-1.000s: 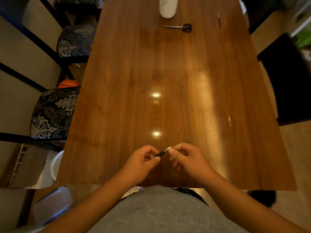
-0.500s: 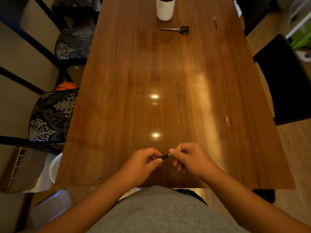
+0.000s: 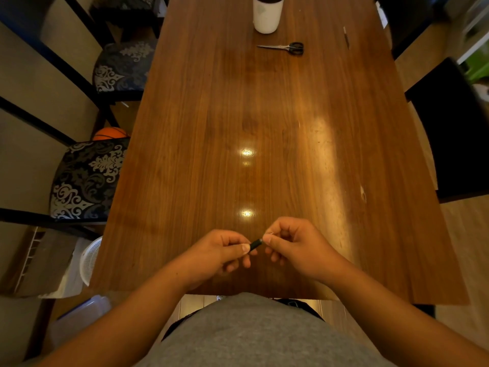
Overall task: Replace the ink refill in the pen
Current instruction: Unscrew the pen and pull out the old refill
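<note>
Black pen [image 3: 255, 244] pinched between both hands; no writing legible.

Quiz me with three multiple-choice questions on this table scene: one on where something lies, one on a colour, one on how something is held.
1. Where do the scissors lie?
A. far end of the table, near the white cup
B. under the hands
C. on a chair

2. What colour is the pen part?
A. red
B. black
C. yellow

3. How is the pen part held?
A. lying loose
B. left hand only
C. pinched between left hand and right hand

Answers: 1 A, they sit just before the cup. 2 B, it looks black. 3 C, fingertips meet it from both sides.
</note>
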The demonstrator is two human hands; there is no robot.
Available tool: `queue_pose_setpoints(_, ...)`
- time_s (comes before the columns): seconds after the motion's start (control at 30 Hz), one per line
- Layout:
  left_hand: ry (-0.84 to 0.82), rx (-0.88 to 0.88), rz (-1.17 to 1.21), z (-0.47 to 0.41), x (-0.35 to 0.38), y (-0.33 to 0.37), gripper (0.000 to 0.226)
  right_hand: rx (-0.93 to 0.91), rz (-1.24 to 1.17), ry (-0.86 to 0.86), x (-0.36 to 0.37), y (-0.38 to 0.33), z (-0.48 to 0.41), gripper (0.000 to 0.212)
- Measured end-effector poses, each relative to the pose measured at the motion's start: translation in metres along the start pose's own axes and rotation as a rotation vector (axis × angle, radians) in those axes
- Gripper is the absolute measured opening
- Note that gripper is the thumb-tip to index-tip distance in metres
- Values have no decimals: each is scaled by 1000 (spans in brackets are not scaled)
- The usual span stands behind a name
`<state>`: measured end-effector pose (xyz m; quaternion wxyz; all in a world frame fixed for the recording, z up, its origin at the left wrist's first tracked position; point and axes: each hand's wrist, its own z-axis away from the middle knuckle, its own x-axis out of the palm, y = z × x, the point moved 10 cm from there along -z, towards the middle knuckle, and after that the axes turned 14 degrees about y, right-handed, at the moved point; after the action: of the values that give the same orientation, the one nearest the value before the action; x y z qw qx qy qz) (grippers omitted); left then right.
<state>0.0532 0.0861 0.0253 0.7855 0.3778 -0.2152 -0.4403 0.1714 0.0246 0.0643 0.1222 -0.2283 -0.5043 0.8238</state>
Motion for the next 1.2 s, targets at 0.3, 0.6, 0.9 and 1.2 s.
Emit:
queue_pose_setpoints(0.3, 236, 302, -301, -4, -17, 32, 9, -58, 141, 77, -16, -6, -10, 31)
queue_pose_setpoints(0.6, 162, 274, -344, -4, -10, 28, 12, -96, 140, 47, -13, -9, -10, 12)
queue_pose_setpoints(0.9, 200, 294, -327, -3, -12, 32, 8, -65, 122, 78, -16, -4, -10, 18)
queue_pose_setpoints(1.2, 214, 299, -334, -4, -13, 28, 9, -88, 57, 62, -15, -10, -7, 5)
